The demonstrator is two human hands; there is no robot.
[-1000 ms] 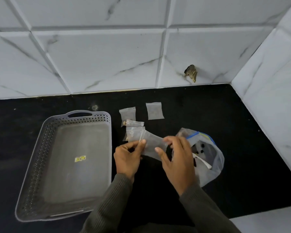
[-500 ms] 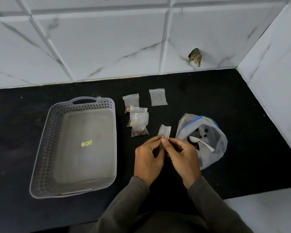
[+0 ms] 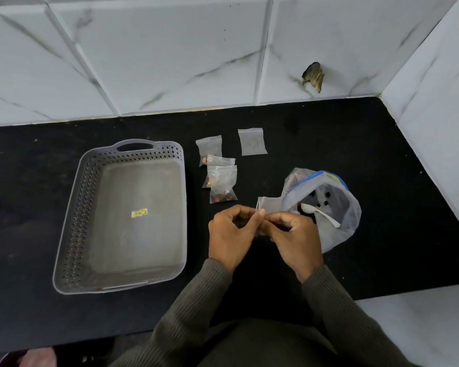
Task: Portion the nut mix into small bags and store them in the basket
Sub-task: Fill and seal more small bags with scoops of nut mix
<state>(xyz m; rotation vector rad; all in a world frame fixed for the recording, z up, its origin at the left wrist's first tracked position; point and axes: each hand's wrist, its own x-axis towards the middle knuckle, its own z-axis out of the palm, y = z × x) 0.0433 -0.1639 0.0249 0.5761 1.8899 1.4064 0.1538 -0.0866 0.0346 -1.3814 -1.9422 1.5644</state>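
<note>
Grey perforated basket [image 3: 72, 207] at the left of the black countertop [image 3: 382, 160], handle cut-out toward the tiled wall, a yellow sticker [image 3: 139, 213] on its floor. It sits just beside the working area, presumably so finished portions need only a short reach, and none has been stored in it yet. To its right, filled small bags [image 3: 222, 182], three as far as can be told, lie overlapping in a loose column with nuts showing through the clear film. One flat small bag [image 3: 251, 141] lies apart from them nearer the wall and is seemingly unused stock. In front of these, the left hand [image 3: 231, 234] and right hand [image 3: 293, 237] meet above the counter with fingers curled, each pinching the near edge of a further small bag, the held bag [image 3: 269, 205], which stands up from the fingertips. The two-handed pinch suggests its mouth is being worked, though whether apart for filling or together for sealing cannot be told, and the hands hide any contents. Just beyond the right hand, the large zip bag [image 3: 353, 213] of nut mix slumps with its blue-edged mouth gaping, and a white plastic spoon [image 3: 319, 214] rests inside, ready for scooping. Judged stage: portioning under way, storage not begun.
</note>
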